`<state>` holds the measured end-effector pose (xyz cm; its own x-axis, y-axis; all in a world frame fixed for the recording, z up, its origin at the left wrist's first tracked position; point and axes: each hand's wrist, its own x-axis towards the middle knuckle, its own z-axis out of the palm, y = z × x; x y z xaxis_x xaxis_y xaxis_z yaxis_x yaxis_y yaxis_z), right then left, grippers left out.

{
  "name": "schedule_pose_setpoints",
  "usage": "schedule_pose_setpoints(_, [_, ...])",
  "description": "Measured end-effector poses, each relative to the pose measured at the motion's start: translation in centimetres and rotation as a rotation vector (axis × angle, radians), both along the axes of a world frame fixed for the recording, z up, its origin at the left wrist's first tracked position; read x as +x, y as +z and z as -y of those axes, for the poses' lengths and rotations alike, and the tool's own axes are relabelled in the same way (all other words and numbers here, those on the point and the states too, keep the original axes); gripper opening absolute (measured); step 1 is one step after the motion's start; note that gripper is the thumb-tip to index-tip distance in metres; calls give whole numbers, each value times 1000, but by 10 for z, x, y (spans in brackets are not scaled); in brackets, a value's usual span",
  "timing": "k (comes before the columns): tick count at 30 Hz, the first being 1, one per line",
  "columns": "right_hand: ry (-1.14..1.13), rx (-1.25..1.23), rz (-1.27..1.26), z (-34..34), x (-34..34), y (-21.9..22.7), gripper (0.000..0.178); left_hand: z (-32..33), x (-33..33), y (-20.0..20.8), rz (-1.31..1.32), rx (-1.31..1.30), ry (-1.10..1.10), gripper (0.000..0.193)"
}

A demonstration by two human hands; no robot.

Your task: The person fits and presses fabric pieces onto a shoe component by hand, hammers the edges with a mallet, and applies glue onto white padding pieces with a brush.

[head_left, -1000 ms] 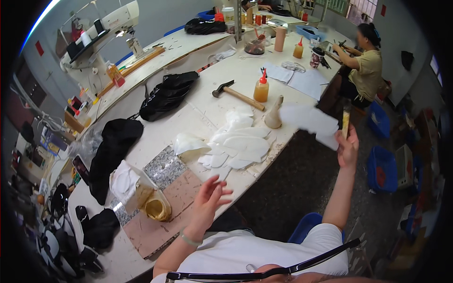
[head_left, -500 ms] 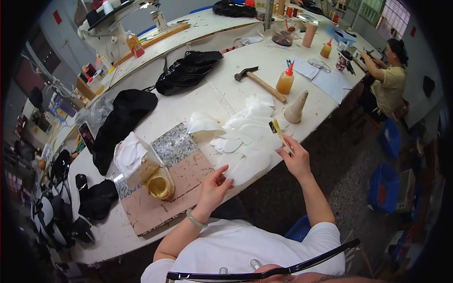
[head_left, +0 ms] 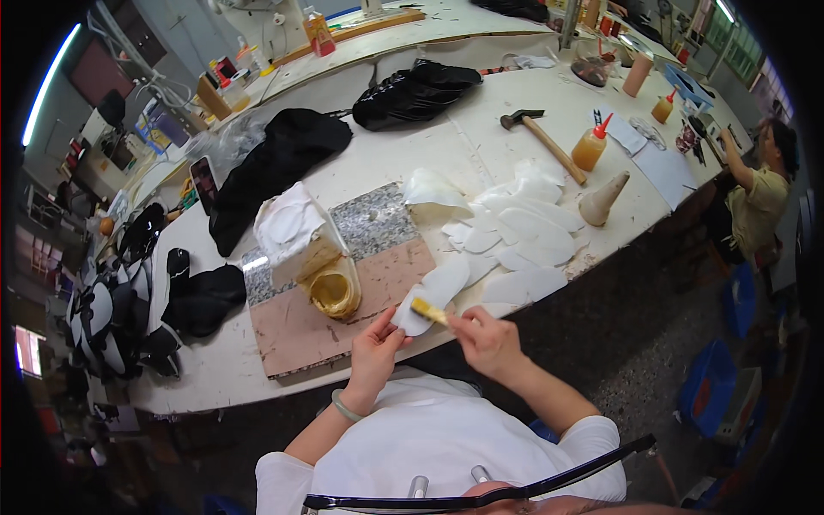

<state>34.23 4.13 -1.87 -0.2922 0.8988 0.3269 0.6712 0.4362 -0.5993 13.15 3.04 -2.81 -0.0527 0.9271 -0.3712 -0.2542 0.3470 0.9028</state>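
My left hand (head_left: 375, 352) pinches the near end of a thin white sole-shaped piece (head_left: 445, 281), close to the table's front edge. In my right hand (head_left: 491, 343) is a small glue brush (head_left: 428, 311) with yellowish bristles, its head over that piece; whether it touches cannot be made out. To the left stands a pot (head_left: 354, 268) holding thick yellow-brown paste, on a pinkish board (head_left: 390, 270). Beyond the brush, several similar white pieces (head_left: 536, 233) lie overlapping in a loose pile.
A hammer (head_left: 554, 150), a red-tipped bottle (head_left: 590, 148) and a grey cone (head_left: 603, 199) stand or lie at the right. Black shoe uppers (head_left: 416, 94) and black fabric (head_left: 279, 172) lie farther back. A co-worker (head_left: 760, 193) sits at the far right.
My right hand has swung left with the brush, from beside the pile to over the sole-shaped piece. My left hand has taken hold of that piece. The view has shifted.
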Motion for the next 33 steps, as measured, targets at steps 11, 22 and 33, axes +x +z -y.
schedule_pose_setpoints(11, [-205, 182, 225, -38, 19, -7, 18, 8, -9, 8, -766, 419, -242, 45])
schedule_pose_setpoints(22, [75, 32, 23, 7, 8, 14, 16, 7, -18, -5, -1016, 625, -279, 43])
schedule_pose_setpoints(33, [198, -106, -231, -48, -32, 77, 9, 0, -19, 1, -1090, 772, -207, 44])
